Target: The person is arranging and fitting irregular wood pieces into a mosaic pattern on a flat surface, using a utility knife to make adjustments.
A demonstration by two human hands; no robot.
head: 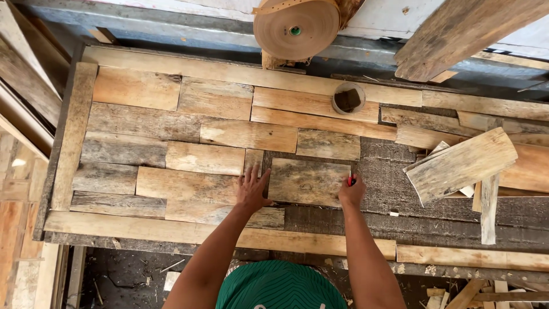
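Cap: a green cap (278, 286) sits at the bottom edge, nearest the camera, between the two forearms.
Left hand: the left hand (252, 190) lies flat with fingers spread, holding nothing, pressing on the boards at the left end of the loose board.
Right hand: the right hand (351, 193) is closed around a red pencil (350, 179), its tip at the right end of the loose board.
Loose board: a weathered board (307, 181) lies flat between the two hands, on the dark backing, just right of the fitted planks.
Fitted planks: a patchwork of short planks (189, 131) covers the left part of the panel.
Offcuts: scrap pieces (462, 164) lie to the right, apart from the hands.
Cup: a round cup (348, 98) stands beyond the loose board.
Roll: a roll of brown tape (296, 26) stands at the far edge.
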